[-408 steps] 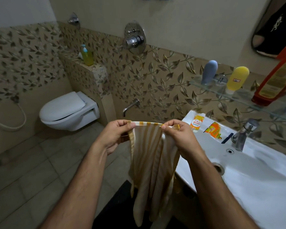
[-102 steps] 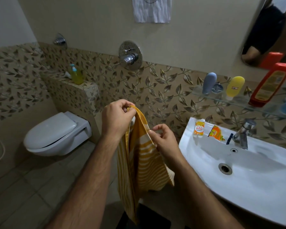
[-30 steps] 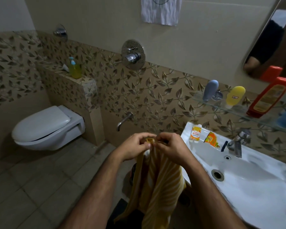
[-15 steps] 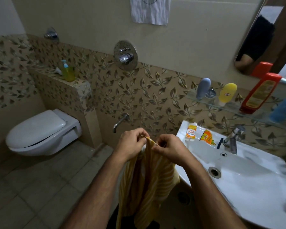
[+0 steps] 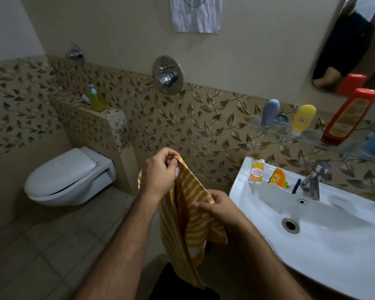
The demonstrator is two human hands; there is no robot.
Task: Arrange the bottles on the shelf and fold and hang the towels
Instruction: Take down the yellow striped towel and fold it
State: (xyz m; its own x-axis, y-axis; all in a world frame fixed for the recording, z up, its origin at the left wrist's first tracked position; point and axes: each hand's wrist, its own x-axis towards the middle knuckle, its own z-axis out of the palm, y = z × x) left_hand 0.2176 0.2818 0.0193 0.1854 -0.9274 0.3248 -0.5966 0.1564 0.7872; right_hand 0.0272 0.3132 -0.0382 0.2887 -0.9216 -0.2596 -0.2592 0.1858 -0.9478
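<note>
White ceramic makes up the biggest container, the washbasin (image 5: 325,256): its bowl is bare, while two small sachets (image 5: 268,175) rest on its back rim beside the tap (image 5: 314,180). Above it the glass shelf (image 5: 307,136) carries a red bottle (image 5: 349,115), a yellow bottle (image 5: 303,118) and a grey-blue bottle (image 5: 270,112), all upright and apart; their fill cannot be told. Between toilet and basin hangs the yellow striped towel (image 5: 188,224), which looks light, limp and grippy, so it should be taken by corners and hems, never mid-cloth. The left hand (image 5: 160,176) has its fingers pinched shut on the top corner; the right hand (image 5: 221,207), lower, has its fingers clamped on a side edge.
</note>
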